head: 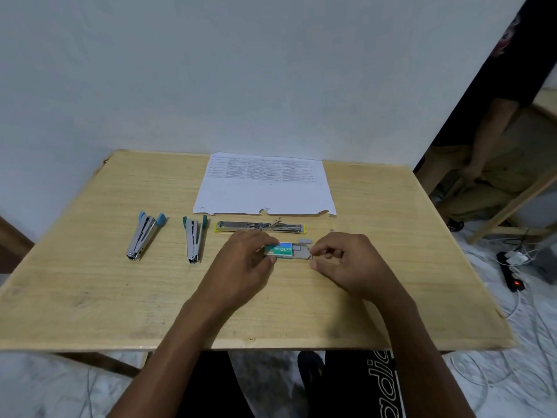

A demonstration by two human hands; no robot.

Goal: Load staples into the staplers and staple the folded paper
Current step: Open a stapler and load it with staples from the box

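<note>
My left hand [245,260] grips a small green and blue staple box [281,249] lying on the wooden table [90,282]. My right hand [340,260] pinches the grey inner tray [302,252] that sticks out of the box's right end. A loose grey block of staples [304,240] lies just behind the tray. A yellow stapler [260,227], swung fully open, lies flat behind my hands. Two blue-tipped staplers [144,236] [194,236] stand open in a V shape to the left. The folded printed paper [265,185] lies at the back of the table.
A white wall rises behind the table. At the right another person stands beside a wooden frame [518,200]. Cables and a black power strip [511,276] with a red light lie on the floor to the right.
</note>
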